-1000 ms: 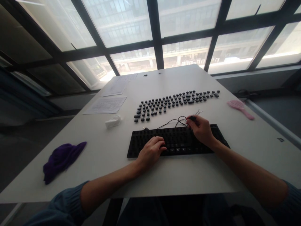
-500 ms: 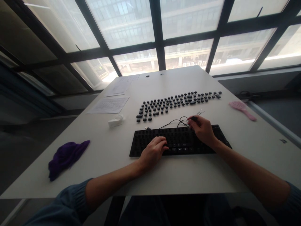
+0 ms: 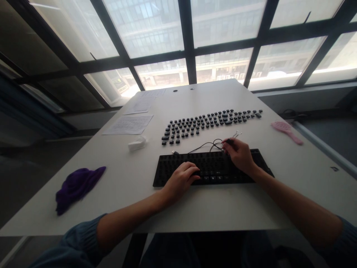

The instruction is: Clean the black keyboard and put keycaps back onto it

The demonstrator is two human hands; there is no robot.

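Note:
A black keyboard (image 3: 214, 167) lies near the table's front edge, most of its keycaps off. My left hand (image 3: 182, 178) rests on its lower left part, fingers curled together; what they hold, if anything, is hidden. My right hand (image 3: 238, 152) is raised over the keyboard's back edge, thumb and fingers pinched on a tool with a dark handle and thin wire prongs (image 3: 237, 134). Behind the keyboard lies its coiled black cable (image 3: 205, 145) with a plug (image 3: 175, 152). Rows of loose black keycaps (image 3: 200, 122) stand farther back.
On the white table (image 3: 125, 208), a purple cloth (image 3: 78, 186) lies at the left and a clear plastic packet (image 3: 137, 144) behind it. Printed sheets (image 3: 128, 124) are at the back left. A pink hairbrush (image 3: 287, 131) lies at the right, before tall windows.
Both hands stay in nearly the same places. The view has shifted very slightly.

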